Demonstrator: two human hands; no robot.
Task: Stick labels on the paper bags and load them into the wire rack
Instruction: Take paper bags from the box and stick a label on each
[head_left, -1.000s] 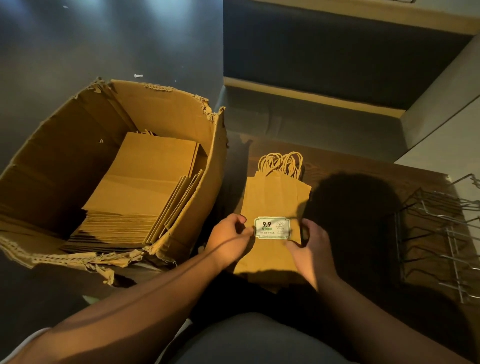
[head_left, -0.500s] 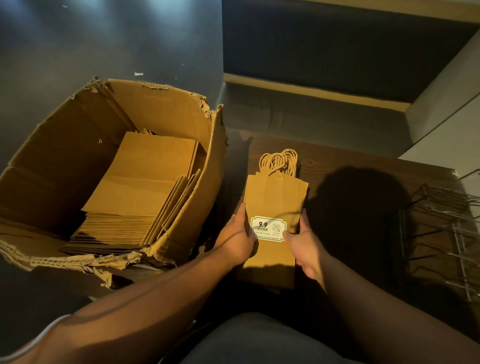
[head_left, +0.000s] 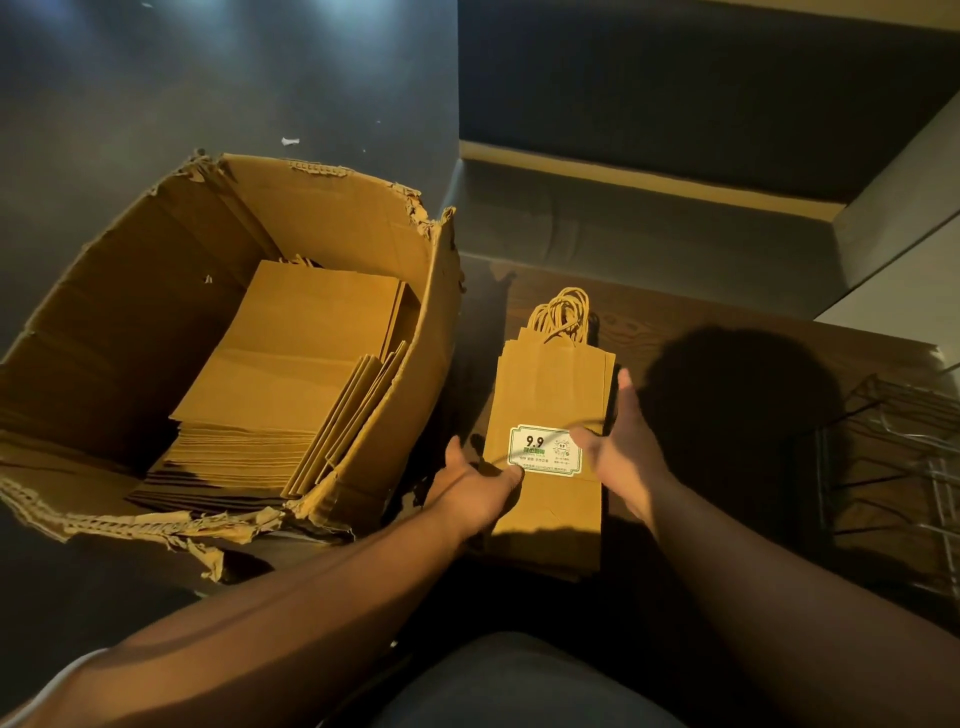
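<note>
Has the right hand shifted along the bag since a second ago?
Yes. The right hand has slid from the label's right end out to the paper bag's right edge, fingers stretching toward the handles.

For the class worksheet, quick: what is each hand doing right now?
Left hand: open, thumb on the label edge.
Right hand: open, fingers straight along the bag side.
</note>
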